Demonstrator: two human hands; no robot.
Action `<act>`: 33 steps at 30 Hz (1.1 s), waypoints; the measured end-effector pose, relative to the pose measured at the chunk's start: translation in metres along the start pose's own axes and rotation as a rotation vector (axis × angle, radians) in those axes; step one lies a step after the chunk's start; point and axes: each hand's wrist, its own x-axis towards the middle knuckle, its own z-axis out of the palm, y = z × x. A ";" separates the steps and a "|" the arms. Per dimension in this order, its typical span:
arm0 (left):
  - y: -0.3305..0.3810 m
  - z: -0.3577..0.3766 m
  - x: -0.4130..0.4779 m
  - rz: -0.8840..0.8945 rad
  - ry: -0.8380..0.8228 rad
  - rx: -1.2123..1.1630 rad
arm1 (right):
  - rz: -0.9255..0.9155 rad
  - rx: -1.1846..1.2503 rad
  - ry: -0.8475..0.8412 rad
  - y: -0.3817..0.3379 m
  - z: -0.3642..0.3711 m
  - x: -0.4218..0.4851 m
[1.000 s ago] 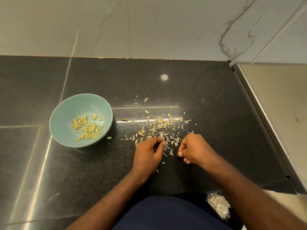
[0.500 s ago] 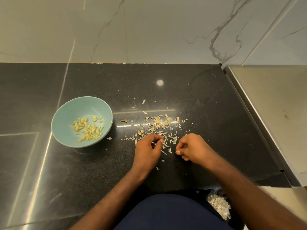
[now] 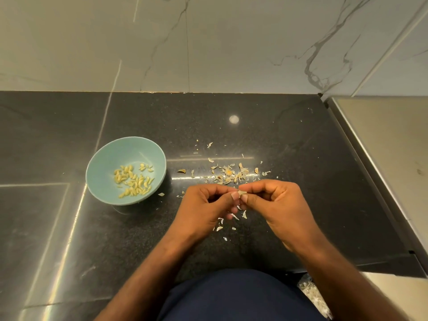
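Small pale flat seed (image 3: 242, 193): pinched at the fingertips of my left hand (image 3: 203, 212) and right hand (image 3: 278, 205), just above the black speckled stone counter (image 3: 301, 147); remaining fingers curled; shell seemingly still on. Done: yellow peeled kernels (image 3: 133, 180) in the round teal bowl (image 3: 102, 163); pale husk scraps (image 3: 231, 174) scattered beyond.

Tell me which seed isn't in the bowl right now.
The pale seed pinched between the left hand and right hand, over the scattered husks; every yellow seed lies inside the blue bowl.
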 end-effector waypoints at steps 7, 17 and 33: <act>0.005 -0.006 0.004 0.023 0.027 -0.020 | -0.077 0.012 0.019 -0.007 0.004 0.009; 0.011 -0.010 0.011 0.077 0.142 0.029 | -0.120 0.050 0.026 -0.009 0.017 0.021; 0.017 -0.008 0.011 0.090 0.246 0.222 | -0.158 0.092 -0.010 -0.011 0.021 0.020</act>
